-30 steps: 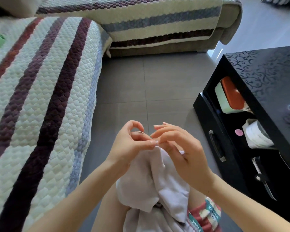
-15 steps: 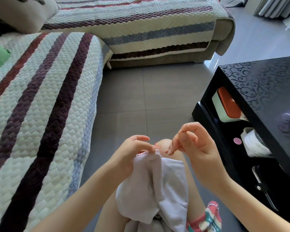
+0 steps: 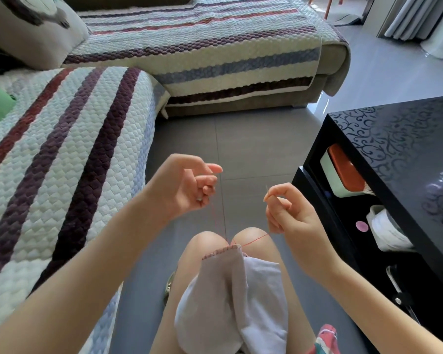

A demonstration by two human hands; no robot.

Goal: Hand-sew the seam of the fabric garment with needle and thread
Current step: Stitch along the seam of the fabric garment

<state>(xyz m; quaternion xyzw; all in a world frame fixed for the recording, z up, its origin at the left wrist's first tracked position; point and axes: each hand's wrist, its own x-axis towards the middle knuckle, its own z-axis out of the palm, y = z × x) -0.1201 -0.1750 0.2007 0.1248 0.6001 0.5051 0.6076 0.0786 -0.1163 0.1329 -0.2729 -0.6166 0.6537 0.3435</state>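
Sofa (image 3: 62, 162): striped quilted cover, left of the knees.
Table (image 3: 394, 139): glossy black, at right.
Garment (image 3: 223, 290): pale fabric draped over both knees, stitched seam (image 3: 221, 250) uppermost between the kneecaps.
Left hand (image 3: 187, 187): raised, lower fingers curled on the thread, forefinger out.
Right hand (image 3: 289, 213): raised, thumb and forefinger pinching the needle.
Thread (image 3: 253, 240): red, running from the seam's right end towards each hand.
Needle (image 3: 266, 190): pointing up from the fingertips.

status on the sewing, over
Left hand holds thread. Right hand pinches needle. Fabric on knees, seam part stitched. Nothing blocking.
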